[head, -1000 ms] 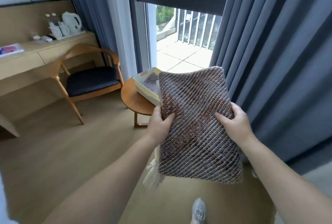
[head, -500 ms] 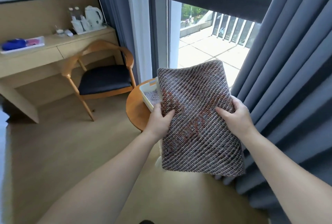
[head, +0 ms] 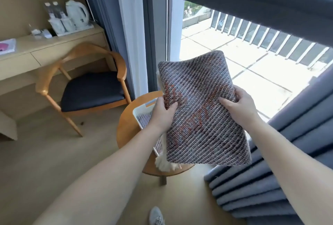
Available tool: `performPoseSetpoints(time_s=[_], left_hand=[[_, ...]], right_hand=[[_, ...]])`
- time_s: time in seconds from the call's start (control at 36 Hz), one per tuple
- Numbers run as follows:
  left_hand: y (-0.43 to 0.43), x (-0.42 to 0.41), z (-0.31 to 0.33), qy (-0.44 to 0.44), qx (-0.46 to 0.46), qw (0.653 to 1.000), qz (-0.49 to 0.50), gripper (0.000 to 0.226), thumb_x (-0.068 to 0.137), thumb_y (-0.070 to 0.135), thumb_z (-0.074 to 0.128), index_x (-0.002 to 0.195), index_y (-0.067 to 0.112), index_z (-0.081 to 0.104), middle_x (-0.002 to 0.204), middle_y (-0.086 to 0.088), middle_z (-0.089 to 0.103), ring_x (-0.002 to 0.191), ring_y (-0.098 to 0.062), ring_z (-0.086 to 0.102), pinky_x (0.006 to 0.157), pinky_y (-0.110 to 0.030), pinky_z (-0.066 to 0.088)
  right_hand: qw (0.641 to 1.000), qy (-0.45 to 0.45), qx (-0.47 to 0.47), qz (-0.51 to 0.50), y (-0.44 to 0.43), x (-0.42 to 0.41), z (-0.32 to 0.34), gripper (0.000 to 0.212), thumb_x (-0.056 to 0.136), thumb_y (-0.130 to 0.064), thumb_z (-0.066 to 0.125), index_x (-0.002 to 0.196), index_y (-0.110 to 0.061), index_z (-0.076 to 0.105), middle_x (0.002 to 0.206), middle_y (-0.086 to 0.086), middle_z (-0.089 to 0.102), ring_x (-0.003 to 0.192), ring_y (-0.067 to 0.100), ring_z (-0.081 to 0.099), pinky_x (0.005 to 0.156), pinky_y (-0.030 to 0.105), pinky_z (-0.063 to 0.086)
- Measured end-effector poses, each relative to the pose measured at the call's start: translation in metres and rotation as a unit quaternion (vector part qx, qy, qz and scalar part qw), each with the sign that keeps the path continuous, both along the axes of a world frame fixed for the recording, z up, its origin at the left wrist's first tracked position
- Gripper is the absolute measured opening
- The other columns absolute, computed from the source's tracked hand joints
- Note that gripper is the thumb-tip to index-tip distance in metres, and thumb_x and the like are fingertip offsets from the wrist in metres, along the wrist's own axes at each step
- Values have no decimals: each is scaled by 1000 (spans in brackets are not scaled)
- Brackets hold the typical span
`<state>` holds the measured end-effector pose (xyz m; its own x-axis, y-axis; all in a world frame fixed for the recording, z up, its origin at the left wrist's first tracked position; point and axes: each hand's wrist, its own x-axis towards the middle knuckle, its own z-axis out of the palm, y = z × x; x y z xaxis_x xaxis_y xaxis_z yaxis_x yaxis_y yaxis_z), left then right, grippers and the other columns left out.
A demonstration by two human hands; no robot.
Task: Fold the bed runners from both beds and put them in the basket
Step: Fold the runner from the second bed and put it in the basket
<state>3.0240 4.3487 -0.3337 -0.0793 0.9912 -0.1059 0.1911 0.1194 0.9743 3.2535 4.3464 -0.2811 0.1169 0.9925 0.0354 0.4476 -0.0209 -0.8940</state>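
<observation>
Both hands grip folded runner (head: pixel 201 116) (probably above basket (head: pixel 144 109))

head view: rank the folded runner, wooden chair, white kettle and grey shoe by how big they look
1. wooden chair and folded bed runner: about alike; the runner is nearer the camera, so unsure
2. white kettle
3. grey shoe, cut off by the frame's edge

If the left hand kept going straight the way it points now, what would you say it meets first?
The left hand points up and rightward and already grips the folded bed runner, so the runner itself is first. Beyond it lies the window glass, though depth there is unclear.
</observation>
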Motion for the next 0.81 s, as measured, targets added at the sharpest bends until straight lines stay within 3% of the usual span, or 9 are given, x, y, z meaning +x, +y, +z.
performPoseSetpoints(time_s=[0.11,0.19,0.31,0.42,0.44,0.5,0.56,0.67,0.81], left_hand=[[58,-7,1,-2,-4,1000,9,37,90,37,55,122,22,44,124,0,55,115,-20,54,100,-48,44],[86,-14,-11,-12,-25,999,31,30,92,35,54,118,27,42,124,1,55,115,-21,54,100,-49,44],[112,-25,-42,1,-60,996,67,44,86,43,54,125,24,43,126,2,55,115,-20,53,100,-49,44],[141,-34,-53,22,-67,992,103,33,94,31,53,125,21,44,125,1,56,114,-18,54,99,-44,45],[146,-36,-56,21,-70,991,115,30,95,29,52,123,22,43,125,1,55,113,-18,54,98,-43,45],[151,-40,-67,29,-97,985,137,25,96,32,51,118,25,42,122,2,55,112,-19,54,96,-44,46],[148,-43,-87,48,-139,976,162,24,95,35,51,114,24,42,116,2,55,110,-21,54,95,-48,46],[127,-41,-133,57,-222,952,201,31,96,30,50,123,16,42,121,-1,54,110,-23,53,98,-45,44],[103,-39,-186,67,-302,921,237,28,97,24,49,122,13,45,122,-6,56,113,-26,53,97,-38,42]], right_hand=[[1000,-17,18,-9,61,-7,3,27,86,-16,68,108,-28,58,98,-6,67,86,9,65,81,28,49],[1000,-22,16,9,98,-15,-8,29,86,-15,68,111,-26,59,100,-6,67,85,2,64,77,22,49],[998,-34,1,56,144,-33,-38,31,86,-15,68,113,-25,59,100,-7,67,86,2,64,78,17,48],[996,-24,-20,79,185,-50,-62,33,88,-16,68,118,-23,56,97,-11,63,79,-9,58,69,5,46],[996,-24,-22,83,195,-53,-68,35,87,-18,68,120,-19,57,99,-10,64,81,-5,60,73,8,49],[995,-30,-30,94,210,-56,-83,41,83,-25,69,123,-22,58,105,-9,67,91,7,65,87,30,54],[991,-39,-49,118,219,-59,-104,41,81,-27,69,121,-26,58,107,-8,69,96,13,66,89,41,53],[975,-66,-119,176,223,-64,-163,42,80,-34,69,119,-40,55,105,-15,68,95,11,67,87,45,54],[947,-118,-187,233,215,-75,-233,41,88,-33,65,127,-30,51,105,-9,68,87,14,67,76,38,55]])
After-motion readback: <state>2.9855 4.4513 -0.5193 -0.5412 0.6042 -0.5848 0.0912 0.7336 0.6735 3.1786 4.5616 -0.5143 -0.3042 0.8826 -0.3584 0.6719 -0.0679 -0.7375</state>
